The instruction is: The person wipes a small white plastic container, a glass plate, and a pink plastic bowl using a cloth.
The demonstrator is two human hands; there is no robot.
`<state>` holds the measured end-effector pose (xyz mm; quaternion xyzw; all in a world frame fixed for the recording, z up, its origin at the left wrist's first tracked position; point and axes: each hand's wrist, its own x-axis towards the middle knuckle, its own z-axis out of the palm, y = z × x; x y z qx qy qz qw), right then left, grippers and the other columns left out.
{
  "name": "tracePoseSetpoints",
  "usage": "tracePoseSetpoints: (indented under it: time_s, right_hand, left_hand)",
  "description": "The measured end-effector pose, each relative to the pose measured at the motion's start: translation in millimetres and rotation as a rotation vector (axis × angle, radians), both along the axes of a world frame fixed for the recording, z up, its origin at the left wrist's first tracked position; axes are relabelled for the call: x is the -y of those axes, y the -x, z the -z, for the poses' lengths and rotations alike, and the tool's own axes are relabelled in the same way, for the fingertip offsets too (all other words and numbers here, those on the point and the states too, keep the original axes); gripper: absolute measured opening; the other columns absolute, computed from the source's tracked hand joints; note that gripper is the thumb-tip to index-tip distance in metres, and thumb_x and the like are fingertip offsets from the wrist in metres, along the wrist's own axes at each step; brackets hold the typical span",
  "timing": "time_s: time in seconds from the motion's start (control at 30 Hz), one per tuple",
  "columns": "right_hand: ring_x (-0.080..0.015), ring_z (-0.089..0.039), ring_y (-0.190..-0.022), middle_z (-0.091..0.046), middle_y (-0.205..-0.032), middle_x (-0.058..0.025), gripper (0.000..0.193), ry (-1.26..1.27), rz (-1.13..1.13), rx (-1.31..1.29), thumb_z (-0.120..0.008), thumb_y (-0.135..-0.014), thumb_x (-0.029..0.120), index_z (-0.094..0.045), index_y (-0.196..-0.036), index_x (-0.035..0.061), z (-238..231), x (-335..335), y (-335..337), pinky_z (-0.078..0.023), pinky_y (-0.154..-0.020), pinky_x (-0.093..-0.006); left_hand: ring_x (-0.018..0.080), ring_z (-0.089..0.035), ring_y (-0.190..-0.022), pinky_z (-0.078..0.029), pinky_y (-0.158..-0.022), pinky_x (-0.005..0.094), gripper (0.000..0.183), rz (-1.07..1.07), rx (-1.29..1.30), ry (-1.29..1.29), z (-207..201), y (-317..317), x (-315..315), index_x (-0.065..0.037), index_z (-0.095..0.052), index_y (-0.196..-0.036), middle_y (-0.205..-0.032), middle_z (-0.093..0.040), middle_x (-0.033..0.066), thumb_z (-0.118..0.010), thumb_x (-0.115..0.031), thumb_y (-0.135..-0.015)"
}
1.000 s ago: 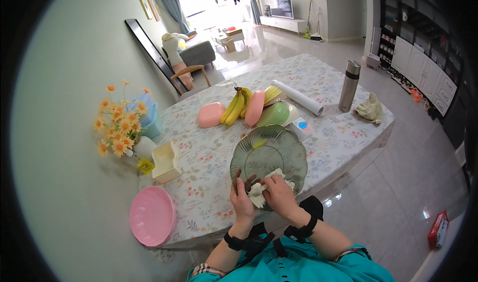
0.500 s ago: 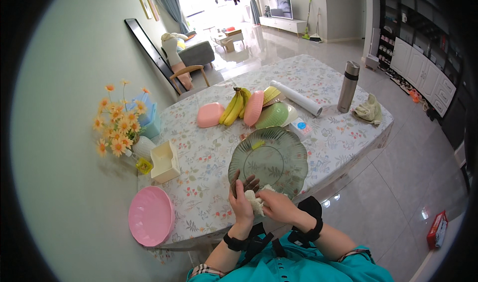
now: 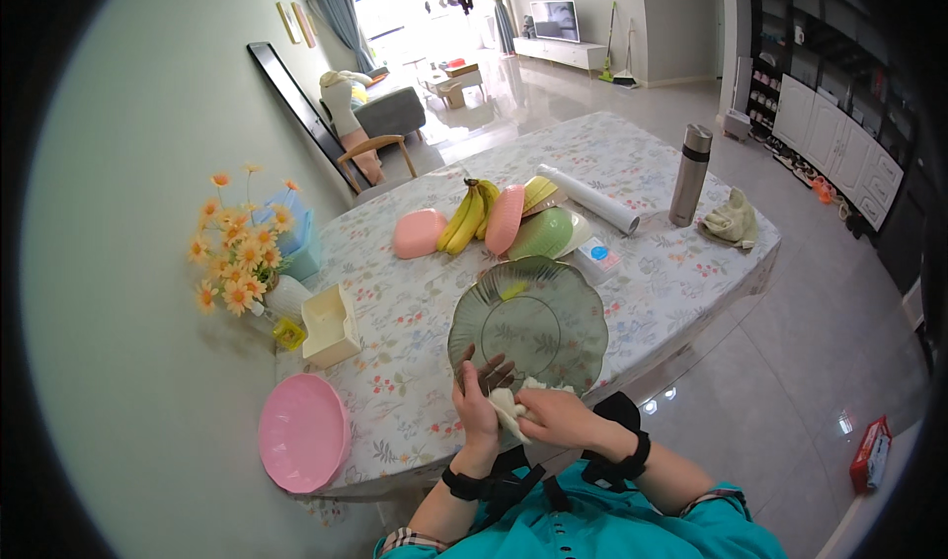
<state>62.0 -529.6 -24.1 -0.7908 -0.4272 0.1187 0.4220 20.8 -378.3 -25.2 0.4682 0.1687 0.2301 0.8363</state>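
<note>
A green scalloped glass plate lies on the flowered tablecloth near the table's front edge. My left hand grips the plate's near rim, fingers spread over its edge. My right hand holds a crumpled white cloth against that same near rim, right beside my left hand. Both wrists wear black bands.
A pink bowl sits at the table's left corner, a cream box and orange flowers behind it. Bananas, pink and green dishes, a paper roll, a steel flask and a rag lie farther back.
My hands and the cloth have slid from the plate's inner surface toward me, down to its near rim. The plate has stayed in place.
</note>
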Motion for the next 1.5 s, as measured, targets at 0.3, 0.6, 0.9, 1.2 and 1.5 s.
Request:
tracePoseSetpoints:
  time_s: [0.3, 0.6, 0.9, 1.2, 1.5]
  right_hand:
    - [-0.0341, -0.061, -0.091, -0.06, -0.092, -0.0117, 0.027, -0.043, 0.218, 0.321, -0.069, -0.081, 0.019, -0.06, -0.104, 0.0106, 18.5, 8.3, -26.5, -0.05, -0.073, -0.0448]
    - [-0.0342, -0.062, -0.082, -0.06, -0.089, -0.011, 0.021, -0.127, 0.519, 0.361, -0.069, -0.079, 0.014, -0.061, -0.098, 0.0093, 19.7, -16.4, -15.5, -0.05, -0.068, -0.0444]
    - [-0.0387, -0.063, -0.092, -0.063, -0.097, -0.0164, 0.033, 0.051, -0.023, 0.017, -0.066, -0.088, 0.03, -0.06, -0.112, 0.0096, 1.0, 16.3, -1.1, -0.05, -0.077, -0.0477]
    - [-0.0353, -0.059, -0.096, -0.058, -0.099, -0.0128, 0.029, -0.132, 0.312, 0.246, -0.071, -0.077, 0.006, -0.061, -0.104, 0.0089, 11.1, -14.7, -13.5, -0.049, -0.076, -0.0435]
    - [-0.0346, -0.063, -0.087, -0.062, -0.095, -0.0148, 0.026, -0.019, 0.191, 0.233, -0.067, -0.083, 0.023, -0.062, -0.105, 0.0094, 10.7, 6.3, -8.5, -0.051, -0.074, -0.0449]
  left_hand:
    - [0.0274, -0.064, -0.105, -0.052, -0.09, 0.0391, 0.049, 0.047, 0.0, -0.017, -5.7, -11.3, 5.6, -0.008, -0.038, -0.144, -0.119, -0.063, 0.0179, -0.041, -0.037, -0.105]
    - [0.0234, -0.057, -0.116, -0.044, -0.1, 0.0336, 0.056, -0.046, 0.125, 0.052, 13.8, 1.9, 36.2, -0.008, -0.031, -0.149, -0.13, -0.056, 0.0148, -0.053, -0.005, -0.098]
    - [0.0336, -0.066, -0.101, -0.054, -0.087, 0.044, 0.041, -0.046, 0.085, -0.001, -2.7, -0.6, 14.8, -0.01, -0.037, -0.141, -0.118, -0.062, 0.0206, -0.039, -0.031, -0.106]
    - [0.0249, -0.065, -0.103, -0.053, -0.086, 0.0357, 0.041, -0.117, 0.023, -0.184, 9.9, -7.3, 14.1, -0.001, -0.039, -0.143, -0.115, -0.063, 0.0198, -0.04, -0.02, -0.107]
    - [0.0261, -0.067, -0.097, -0.054, -0.081, 0.0358, 0.042, -0.086, -0.02, -0.165, 4.0, -6.1, 10.6, -0.005, -0.042, -0.142, -0.112, -0.065, 0.0183, -0.036, -0.029, -0.108]
